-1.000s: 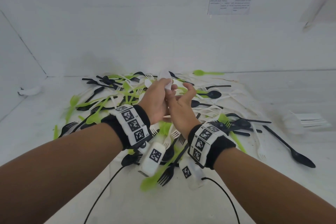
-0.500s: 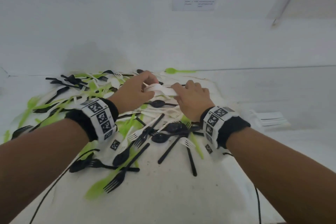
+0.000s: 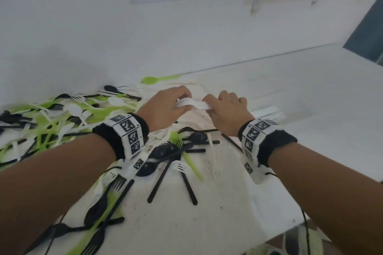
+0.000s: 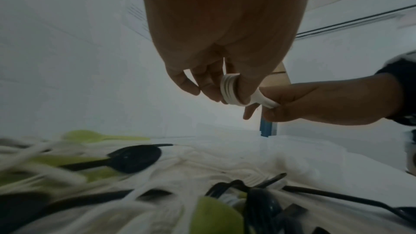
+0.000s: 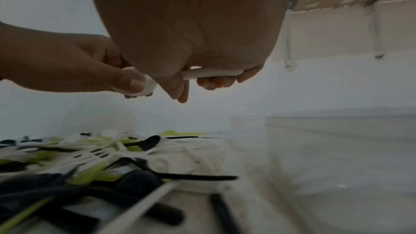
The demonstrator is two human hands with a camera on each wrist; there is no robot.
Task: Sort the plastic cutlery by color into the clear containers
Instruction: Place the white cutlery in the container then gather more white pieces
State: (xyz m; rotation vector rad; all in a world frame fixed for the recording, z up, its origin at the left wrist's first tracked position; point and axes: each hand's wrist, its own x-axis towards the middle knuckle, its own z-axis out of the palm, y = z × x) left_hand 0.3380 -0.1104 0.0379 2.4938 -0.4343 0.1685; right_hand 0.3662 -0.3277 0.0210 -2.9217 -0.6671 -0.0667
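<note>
Both hands hold one stack of white plastic cutlery (image 3: pixel 191 103) level above the table. My left hand (image 3: pixel 165 105) pinches the stacked head end (image 4: pixel 229 90); my right hand (image 3: pixel 223 112) grips the handles (image 5: pixel 209 73) with curled fingers. A heap of green, black and white forks and spoons (image 3: pixel 68 122) lies below and to the left. A clear container (image 3: pixel 269 113) with white cutlery inside stands just right of my right hand; its wall (image 5: pixel 326 149) shows in the right wrist view.
Black spoons and forks (image 3: pixel 165 151) and a green fork (image 3: pixel 192 163) lie under my wrists. A green spoon (image 3: pixel 157 79) lies by the back wall. The table's front edge (image 3: pixel 290 232) runs at lower right. Cables hang from both wristbands.
Both hands carried the white stack to the right, away from the heap and toward the clear container, turning it from upright to level. The camera swung right too.
</note>
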